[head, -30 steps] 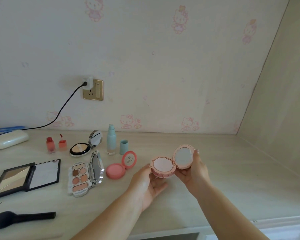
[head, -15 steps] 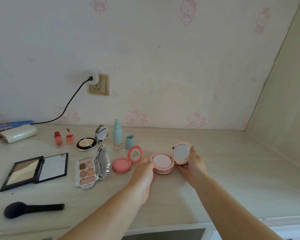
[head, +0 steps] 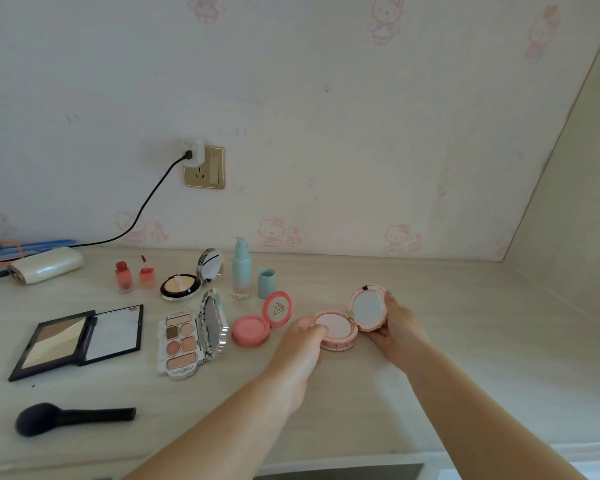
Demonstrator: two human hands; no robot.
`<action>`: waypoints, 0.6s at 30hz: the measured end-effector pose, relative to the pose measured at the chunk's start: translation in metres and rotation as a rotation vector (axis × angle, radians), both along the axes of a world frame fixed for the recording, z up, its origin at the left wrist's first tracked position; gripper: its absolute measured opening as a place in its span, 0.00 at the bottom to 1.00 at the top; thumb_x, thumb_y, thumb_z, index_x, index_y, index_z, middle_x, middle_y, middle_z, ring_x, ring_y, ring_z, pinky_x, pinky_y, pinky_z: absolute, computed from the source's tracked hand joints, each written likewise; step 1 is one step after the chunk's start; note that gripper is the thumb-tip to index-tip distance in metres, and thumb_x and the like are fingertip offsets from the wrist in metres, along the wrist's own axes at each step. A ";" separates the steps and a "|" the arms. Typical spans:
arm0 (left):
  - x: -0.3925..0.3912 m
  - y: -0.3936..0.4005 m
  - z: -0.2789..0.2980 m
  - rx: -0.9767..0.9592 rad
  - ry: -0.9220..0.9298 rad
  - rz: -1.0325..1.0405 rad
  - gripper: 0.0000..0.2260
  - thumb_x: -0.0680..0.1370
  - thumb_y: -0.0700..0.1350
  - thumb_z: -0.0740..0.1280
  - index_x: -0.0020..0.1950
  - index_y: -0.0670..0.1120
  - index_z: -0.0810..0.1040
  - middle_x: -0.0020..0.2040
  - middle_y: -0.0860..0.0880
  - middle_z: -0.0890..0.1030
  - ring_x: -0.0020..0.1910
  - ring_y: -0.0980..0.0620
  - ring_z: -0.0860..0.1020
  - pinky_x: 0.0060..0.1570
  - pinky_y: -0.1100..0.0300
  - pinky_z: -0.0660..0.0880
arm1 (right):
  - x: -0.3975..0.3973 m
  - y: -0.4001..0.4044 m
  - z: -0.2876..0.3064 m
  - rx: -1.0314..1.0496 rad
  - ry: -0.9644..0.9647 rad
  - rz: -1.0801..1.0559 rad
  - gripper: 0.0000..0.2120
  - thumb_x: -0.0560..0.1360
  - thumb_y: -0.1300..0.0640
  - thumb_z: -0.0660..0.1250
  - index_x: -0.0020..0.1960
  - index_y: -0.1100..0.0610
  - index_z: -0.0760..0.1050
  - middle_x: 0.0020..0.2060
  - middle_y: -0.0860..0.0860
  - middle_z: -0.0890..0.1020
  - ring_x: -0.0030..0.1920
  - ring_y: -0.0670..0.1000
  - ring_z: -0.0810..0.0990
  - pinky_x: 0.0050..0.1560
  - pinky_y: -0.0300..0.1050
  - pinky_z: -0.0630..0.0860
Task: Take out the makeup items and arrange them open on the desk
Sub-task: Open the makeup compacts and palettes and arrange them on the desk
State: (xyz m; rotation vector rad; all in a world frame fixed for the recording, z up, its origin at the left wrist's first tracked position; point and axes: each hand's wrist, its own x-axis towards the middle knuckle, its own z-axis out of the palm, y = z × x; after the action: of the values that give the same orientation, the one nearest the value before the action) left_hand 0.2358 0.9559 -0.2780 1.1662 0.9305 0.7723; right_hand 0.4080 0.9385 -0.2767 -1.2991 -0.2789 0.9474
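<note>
A round pink cushion compact [head: 340, 330] sits open on the pale desk [head: 465, 341], its mirrored lid tilted up to the right. My left hand [head: 303, 341] grips the left edge of its base. My right hand [head: 397, 325] holds the lid from behind and the right. To its left stand other open items: a coral blush compact [head: 252, 329], an eyeshadow palette [head: 184, 341], a black contour palette [head: 66, 339], a yellow powder compact [head: 181, 287], a pale blue pump bottle [head: 240, 268] with its cap [head: 266, 283] beside it, and a red lip tint [head: 123, 276] with its wand cap [head: 146, 273].
A black makeup brush [head: 59, 416] lies near the front left. A white pouch [head: 45, 265] and a black cable sit at the back left by the wall socket [head: 205, 166]. A side panel closes the desk on the right; the desk's front edge runs below my arms.
Both hands lowered the open pink compact from mid-air onto the desk beside the coral blush. The camera tilted, shifting the scene.
</note>
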 end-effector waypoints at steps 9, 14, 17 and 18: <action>-0.006 -0.001 -0.002 0.023 0.033 -0.066 0.13 0.77 0.44 0.62 0.60 0.51 0.78 0.60 0.53 0.80 0.63 0.54 0.73 0.69 0.52 0.65 | 0.005 -0.002 0.000 0.014 0.009 -0.054 0.12 0.79 0.52 0.60 0.44 0.59 0.74 0.43 0.57 0.79 0.43 0.56 0.80 0.35 0.49 0.77; -0.007 -0.002 -0.006 0.032 0.016 -0.076 0.11 0.77 0.43 0.61 0.56 0.49 0.79 0.57 0.52 0.81 0.61 0.54 0.74 0.69 0.51 0.66 | 0.005 -0.004 -0.002 0.019 -0.011 -0.045 0.12 0.80 0.51 0.59 0.47 0.58 0.73 0.45 0.57 0.79 0.46 0.56 0.80 0.43 0.52 0.78; -0.007 -0.001 -0.008 -0.020 -0.030 -0.014 0.08 0.76 0.43 0.62 0.54 0.46 0.76 0.52 0.47 0.77 0.50 0.54 0.74 0.69 0.51 0.66 | 0.001 -0.009 -0.002 0.040 -0.076 -0.060 0.11 0.80 0.52 0.58 0.46 0.57 0.74 0.44 0.56 0.79 0.46 0.54 0.79 0.50 0.52 0.78; -0.007 -0.002 -0.008 -0.047 -0.057 0.017 0.08 0.76 0.42 0.63 0.54 0.50 0.75 0.50 0.50 0.75 0.47 0.56 0.73 0.68 0.52 0.66 | -0.001 -0.012 -0.003 0.034 -0.101 -0.064 0.11 0.80 0.52 0.58 0.46 0.58 0.75 0.43 0.55 0.79 0.45 0.53 0.79 0.47 0.50 0.78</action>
State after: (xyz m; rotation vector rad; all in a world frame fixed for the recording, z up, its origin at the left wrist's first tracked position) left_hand 0.2287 0.9536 -0.2855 1.0912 0.9077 0.7888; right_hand 0.4066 0.9263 -0.2799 -1.3196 -0.3283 0.8210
